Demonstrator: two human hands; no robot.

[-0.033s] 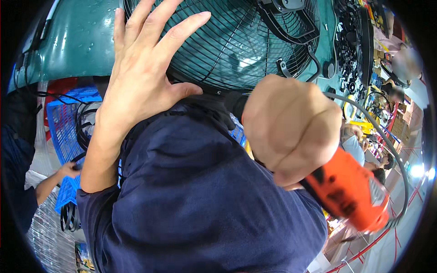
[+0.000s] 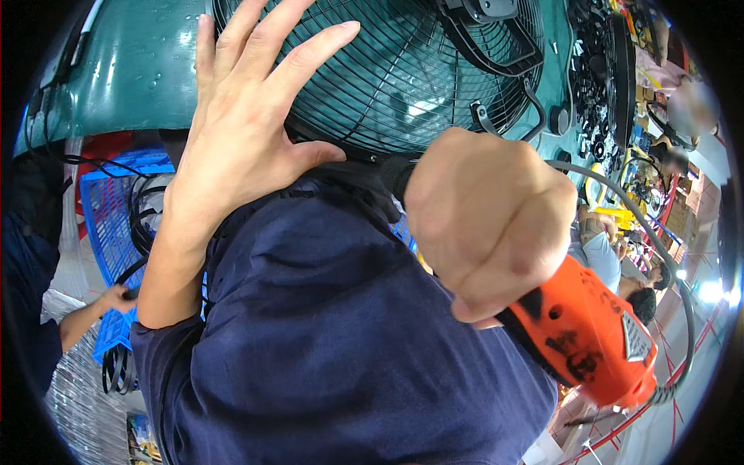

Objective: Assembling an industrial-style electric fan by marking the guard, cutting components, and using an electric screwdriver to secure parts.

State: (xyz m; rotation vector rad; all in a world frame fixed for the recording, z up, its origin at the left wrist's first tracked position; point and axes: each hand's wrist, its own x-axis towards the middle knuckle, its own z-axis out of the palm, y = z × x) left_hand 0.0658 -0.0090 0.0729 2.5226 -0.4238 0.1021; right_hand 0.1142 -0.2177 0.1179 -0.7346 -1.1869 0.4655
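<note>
A round black wire fan guard (image 2: 372, 85) lies on the green tabletop in front of me. My left hand (image 2: 248, 116) rests at its left near rim, fingers spread across the wires and thumb pointing right. In my right hand (image 2: 492, 213) is an orange corded power screwdriver (image 2: 593, 333), my fist wrapped round it. Its black nose (image 2: 397, 174) points left to the near rim of the guard, beside a small screw. Whether the bit touches the screw is hidden. A black bracket (image 2: 496, 46) sits on the upper right of the guard.
Small black parts (image 2: 597, 93) lie scattered along the right of the green table (image 2: 139, 70). The grey tool cable (image 2: 666, 256) loops at the right. At the left, blue crates (image 2: 116, 209) hold black cables, with a co-worker's hand (image 2: 116, 298) beside them. Several people are further right.
My right hand and the screwdriver have shifted slightly left, the tool's rear end a little lower. My left hand stays in place. The co-worker's hand has moved slightly.
</note>
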